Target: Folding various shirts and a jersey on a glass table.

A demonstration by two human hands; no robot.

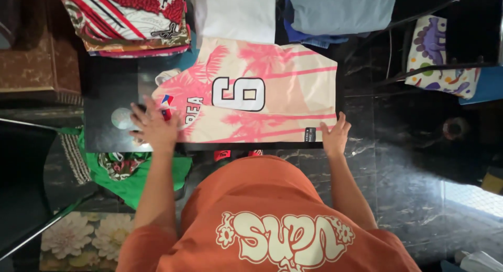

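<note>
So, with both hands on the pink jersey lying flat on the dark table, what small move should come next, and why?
Probably a fold: the pink jersey lies spread flat on the dark table, the left hand presses its collar end, and the right hand rests at its hem corner. I would lift the hem end and bring it over toward the collar, since stacks of folded clothes already sit beyond it.

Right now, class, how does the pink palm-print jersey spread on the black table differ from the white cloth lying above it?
The pink palm-print jersey is patterned and bears a large numeral; the white cloth is plain. The jersey lies spread out flat, both hands pressing its ends, left hand and right hand; the white cloth is folded smaller and untouched. Both lie flat.
</note>
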